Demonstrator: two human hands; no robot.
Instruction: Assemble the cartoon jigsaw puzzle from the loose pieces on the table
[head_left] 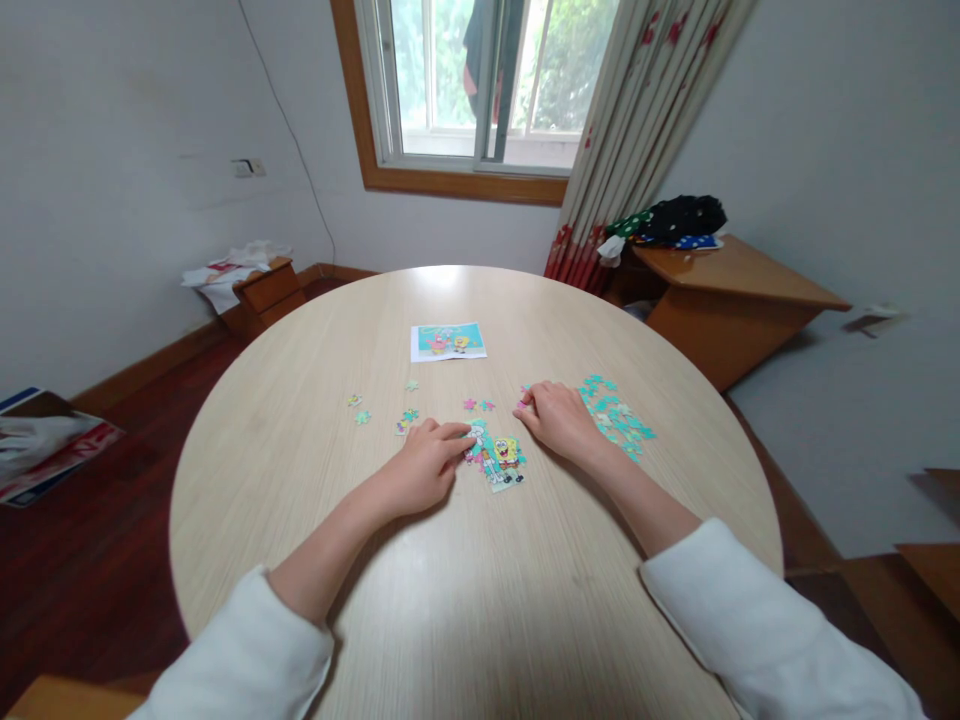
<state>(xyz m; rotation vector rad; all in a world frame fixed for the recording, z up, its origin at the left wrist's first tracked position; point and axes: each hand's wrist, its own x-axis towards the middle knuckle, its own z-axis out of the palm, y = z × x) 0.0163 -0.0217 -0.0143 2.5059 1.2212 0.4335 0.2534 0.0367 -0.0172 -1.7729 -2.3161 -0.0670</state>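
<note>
A partly joined jigsaw puzzle [508,462] with cartoon figures lies flat on the round table [480,620]. My left hand [424,468] rests beside it, its fingers stretched out and the fingertips on the puzzle's left edge. Farther right, my right hand [561,418] is closed, thumb and fingertips together around a small pink puzzle piece [523,403] just above or on the tabletop; the fingers partly cover it. Two loose pink pieces [470,405] sit between the hands. Several teal pieces [619,415] are spread to the right of my right hand.
A picture card [450,342] of the cartoon lies farther back. A few loose pieces [363,417] are scattered at the left. Beyond the table stand a wooden desk [739,275] with clothes [679,220] and a small cabinet [271,292] with papers.
</note>
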